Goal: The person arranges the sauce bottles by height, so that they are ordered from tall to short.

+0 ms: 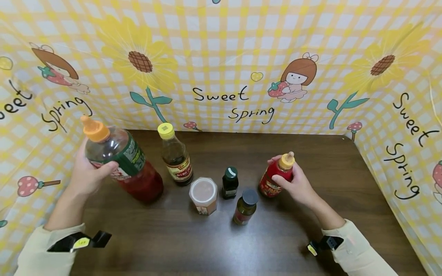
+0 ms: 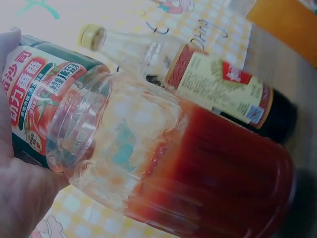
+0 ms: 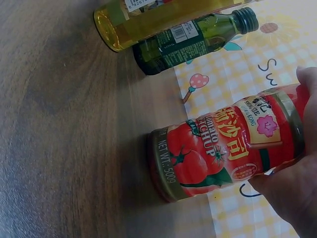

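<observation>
My left hand [image 1: 86, 174] grips a large clear ketchup bottle [image 1: 146, 186] with an orange nozzle cap and green label. Red ketchup fills its lower part in the left wrist view, below a smeared clear section. Beside it stands a soy-sauce-like bottle [image 1: 179, 168] of dark liquid with a yellow cap. My right hand [image 1: 300, 186] holds a smaller red ketchup bottle [image 3: 213, 144] with a yellow nozzle cap, fingers and thumb around its upper part. Whether either ketchup bottle's base touches the table, I cannot tell.
Between the hands on the brown table [image 1: 165, 245] stand a hexagonal jar [image 1: 203, 193] with a pale lid, a small dark green bottle [image 1: 230, 184] and a dark-capped bottle [image 1: 245, 209]. Yellow checked cloth [image 1: 221, 50] hangs behind the table and along both sides.
</observation>
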